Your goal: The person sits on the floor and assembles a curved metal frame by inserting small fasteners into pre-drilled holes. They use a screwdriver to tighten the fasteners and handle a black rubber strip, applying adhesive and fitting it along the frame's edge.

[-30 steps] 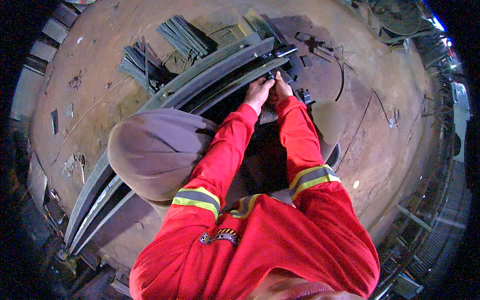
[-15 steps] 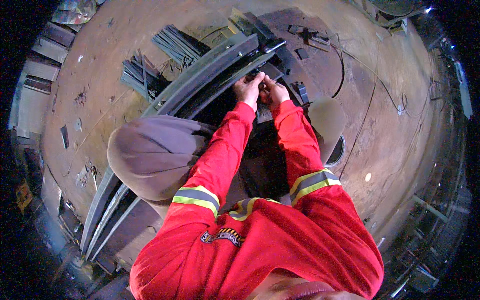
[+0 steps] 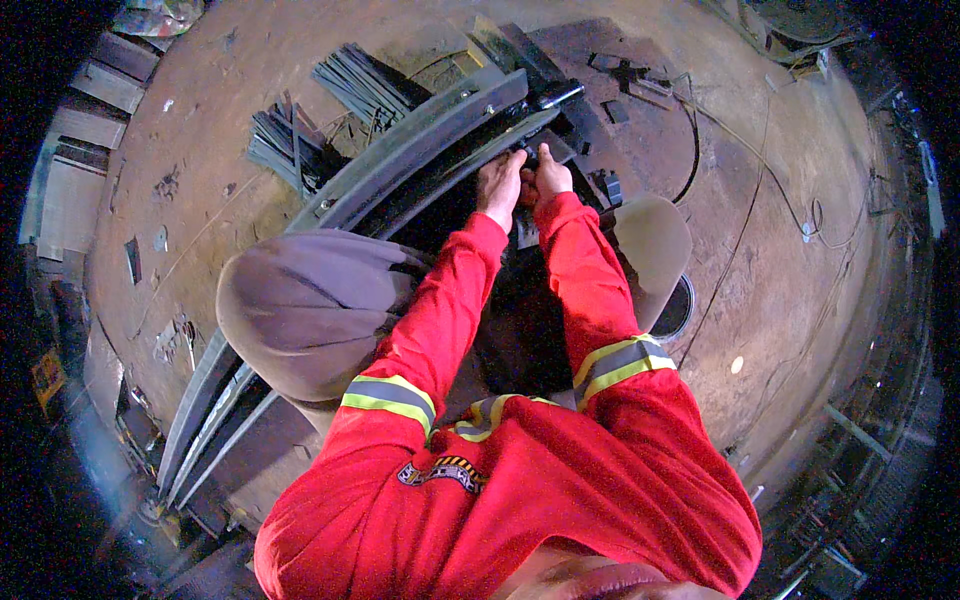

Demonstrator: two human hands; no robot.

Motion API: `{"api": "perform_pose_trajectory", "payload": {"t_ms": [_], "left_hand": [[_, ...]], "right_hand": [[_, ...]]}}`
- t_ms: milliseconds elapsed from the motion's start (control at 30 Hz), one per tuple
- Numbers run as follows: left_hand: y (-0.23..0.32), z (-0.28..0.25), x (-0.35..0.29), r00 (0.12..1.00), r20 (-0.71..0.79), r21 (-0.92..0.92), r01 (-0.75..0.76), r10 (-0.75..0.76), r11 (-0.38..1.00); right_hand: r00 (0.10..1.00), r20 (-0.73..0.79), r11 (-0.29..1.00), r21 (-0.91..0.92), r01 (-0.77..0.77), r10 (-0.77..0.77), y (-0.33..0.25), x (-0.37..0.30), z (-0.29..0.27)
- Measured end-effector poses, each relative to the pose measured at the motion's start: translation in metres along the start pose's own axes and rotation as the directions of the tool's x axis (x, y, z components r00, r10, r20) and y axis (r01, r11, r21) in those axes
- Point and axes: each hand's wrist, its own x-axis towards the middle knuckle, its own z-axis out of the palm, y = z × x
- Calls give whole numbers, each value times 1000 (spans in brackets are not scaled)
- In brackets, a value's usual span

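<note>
My left hand [image 3: 497,187] and my right hand [image 3: 553,177] are close together in front of me, near the far end of long steel beams. Both have their fingers curled and thumbs pointing away from me. What sits between them is small, dark and mostly hidden by the fingers, so I cannot make it out. Just beyond the fingertips runs a dark steel bar [image 3: 462,172]. A thicker grey steel beam [image 3: 425,122] lies alongside it, farther left, with bolt-like bright spots on it. A short metal rod end [image 3: 561,93] juts out past the hands.
Two bundles of thin steel strips, a far one [image 3: 362,85] and a nearer one [image 3: 272,145], lie beyond the beams. A black cable [image 3: 693,150] curves across the floor at the right. Beside my right knee stands a round container [image 3: 677,305]. Flat plates [image 3: 85,140] line the far left.
My thumbs and fingertips have shifted slightly, with the right thumb now more upright and a little apart from the left. The whole view has moved a little; the beams stay put.
</note>
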Motion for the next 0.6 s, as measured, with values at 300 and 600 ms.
{"api": "perform_pose_trajectory", "payload": {"t_ms": [300, 600], "left_hand": [[-18, 13, 11, 932, -243, -22, -284, 270, 959], [-23, 19, 16, 887, -312, -108, -390, 342, 914]], "right_hand": [[998, 64, 1000, 5, -16, 15, -4, -15, -7], [989, 33, 986, -81, 149, -146, 12, -2, -8]]}}
